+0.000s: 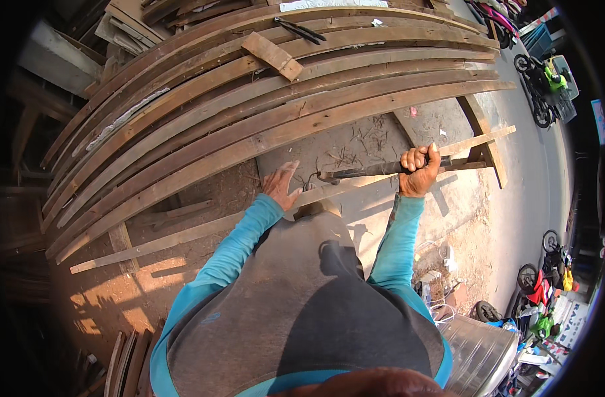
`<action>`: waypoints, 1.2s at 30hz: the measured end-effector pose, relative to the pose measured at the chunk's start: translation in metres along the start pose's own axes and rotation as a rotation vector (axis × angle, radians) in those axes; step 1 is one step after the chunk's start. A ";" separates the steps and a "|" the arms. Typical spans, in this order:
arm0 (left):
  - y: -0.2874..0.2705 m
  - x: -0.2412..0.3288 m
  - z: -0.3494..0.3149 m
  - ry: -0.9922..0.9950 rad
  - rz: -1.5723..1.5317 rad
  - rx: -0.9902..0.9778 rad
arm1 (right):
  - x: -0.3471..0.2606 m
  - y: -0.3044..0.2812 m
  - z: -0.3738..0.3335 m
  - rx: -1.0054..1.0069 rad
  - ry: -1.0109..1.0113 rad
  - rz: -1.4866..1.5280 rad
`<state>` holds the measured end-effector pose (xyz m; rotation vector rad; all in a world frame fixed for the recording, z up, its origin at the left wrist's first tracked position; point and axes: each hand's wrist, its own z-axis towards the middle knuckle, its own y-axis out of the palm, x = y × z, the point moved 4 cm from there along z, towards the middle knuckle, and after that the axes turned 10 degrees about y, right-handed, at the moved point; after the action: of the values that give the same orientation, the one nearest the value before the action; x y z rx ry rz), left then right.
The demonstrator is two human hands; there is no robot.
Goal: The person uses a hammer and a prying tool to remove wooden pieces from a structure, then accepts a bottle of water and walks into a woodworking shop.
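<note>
A long narrow wooden plank (203, 229) lies across in front of my body, slanting up to the right. My left hand (282, 186) rests against it near its middle, fingers stretched out and thumb apart. My right hand (419, 172) is closed in a fist around the dark grip of a hammer (365, 172). The hammer lies nearly level just above the plank, its dark head pointing left toward my left hand. What the head touches is too small to make out. Beyond my hands, several long wooden beams (269, 137) lie side by side.
A short wood block (273, 55) and black pincers (301, 30) lie on the beams. A wooden support (482, 140) stands at the right end. Bent nails and scraps litter the ground (355, 142). Motorcycles (535, 89) are along the road at right; a metal box (477, 351) is at lower right.
</note>
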<state>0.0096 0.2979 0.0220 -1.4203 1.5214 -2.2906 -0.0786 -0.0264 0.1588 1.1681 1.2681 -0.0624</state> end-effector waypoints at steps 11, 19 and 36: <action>0.026 -0.032 0.056 -0.311 -0.616 -0.025 | 0.030 0.083 0.055 -0.126 0.108 -0.260; -0.005 -0.047 -0.005 -0.568 -0.136 -0.087 | 0.103 0.056 0.164 0.046 0.266 0.058; 0.015 -0.049 -0.123 -0.645 0.408 0.000 | 0.203 0.220 0.306 -0.767 -0.541 -1.749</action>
<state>-0.0540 0.4009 -0.0331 -1.4719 1.4170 -1.4103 0.3450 -0.0282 0.0993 -0.7964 1.2488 -0.9895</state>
